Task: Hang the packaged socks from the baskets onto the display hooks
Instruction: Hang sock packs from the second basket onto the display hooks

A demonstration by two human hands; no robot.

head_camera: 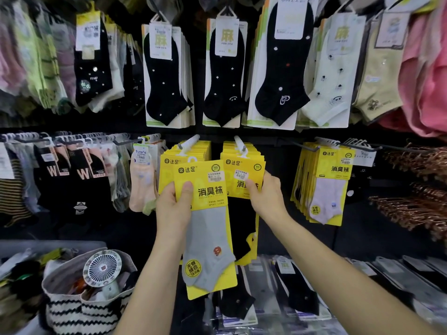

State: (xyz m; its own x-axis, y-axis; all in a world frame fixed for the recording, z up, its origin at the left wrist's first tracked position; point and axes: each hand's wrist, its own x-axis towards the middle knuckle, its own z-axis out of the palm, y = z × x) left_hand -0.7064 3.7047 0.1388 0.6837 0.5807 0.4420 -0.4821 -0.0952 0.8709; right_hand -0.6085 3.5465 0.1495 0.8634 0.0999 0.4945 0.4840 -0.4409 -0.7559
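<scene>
While two thick stacks of yellow packs are already hung on the left hook (189,141) and right hook (239,142), one pack (208,228) is held up just in front of the left stack (167,165), its white loop not yet threaded. Its card is pinched between the thumb and fingers of the left hand (173,206). The front of the right stack (242,165) is clamped by the thumb and fingers of the right hand (266,197). Glossy yellow card is seen backing a soft grey knitted ankle sock (205,250) with a small orange motif. More stock is judged to be left in the striped woven basket (84,308), where a round white fan (102,267) is propped.
</scene>
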